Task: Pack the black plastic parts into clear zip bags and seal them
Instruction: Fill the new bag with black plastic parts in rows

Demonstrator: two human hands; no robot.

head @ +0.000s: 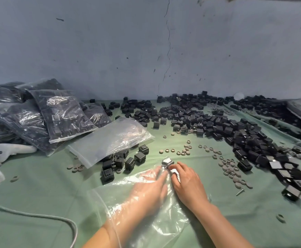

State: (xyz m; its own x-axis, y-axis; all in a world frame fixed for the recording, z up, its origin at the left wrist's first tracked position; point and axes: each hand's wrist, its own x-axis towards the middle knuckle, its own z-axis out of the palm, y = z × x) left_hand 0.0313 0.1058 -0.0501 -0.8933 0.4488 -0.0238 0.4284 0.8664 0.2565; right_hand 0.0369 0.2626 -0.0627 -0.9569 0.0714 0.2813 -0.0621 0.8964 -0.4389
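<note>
— Filling a new bag now?
— Looks just begun. Left hand point(149, 190) deep inside the clear zip bag point(155, 230), fingers straight, gripping nothing. Right hand point(187, 183) outside, curled round one black part point(174, 171) at the bag's far end.
— Done so far?
— About five full bags point(63, 115), piled at left.
— Still to do?
— Lots. Loose parts point(217, 126) all over the table point(38, 194), too many to count. One pile of empty bags point(110, 138) waiting. No sealing yet.

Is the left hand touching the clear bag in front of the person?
Touching. The head view shows the left hand inside the clear bag, with the film lying over its back and the forearm.
</note>
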